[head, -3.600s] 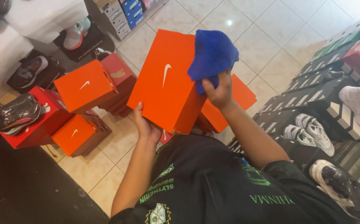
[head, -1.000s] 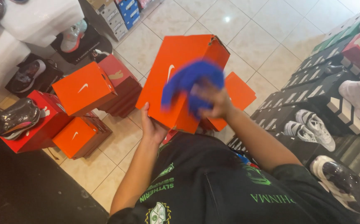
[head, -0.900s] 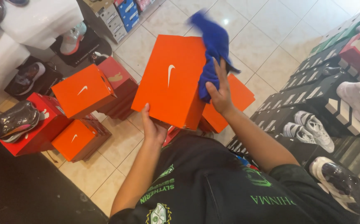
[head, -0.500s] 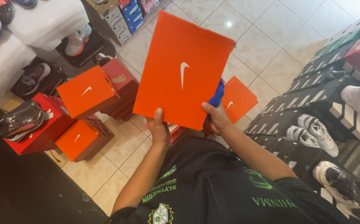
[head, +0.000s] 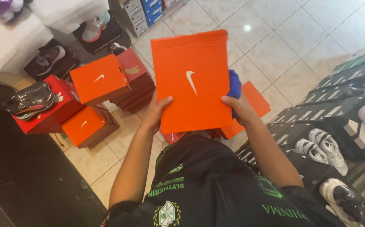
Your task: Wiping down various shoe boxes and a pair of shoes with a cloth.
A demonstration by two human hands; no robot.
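I hold an orange shoe box point(head: 193, 80) upright in front of me, its lid with a white mark facing me. My left hand point(head: 157, 111) grips its lower left edge. My right hand point(head: 238, 108) grips its right edge and also pinches a blue cloth point(head: 234, 87), which is mostly hidden behind the box. Another orange box point(head: 254, 103) lies on the tiled floor just behind my right hand.
Several orange and red shoe boxes point(head: 100, 77) are stacked on the floor at the left, one with a dark shoe point(head: 31, 97) on top. Dark boxes with white sneakers point(head: 323, 145) line the right. A white bench point(head: 18, 35) stands at the far left.
The blue cloth, which my right hand was rubbing over the box's face, is now tucked behind its right edge. The box has been turned to face me squarely.
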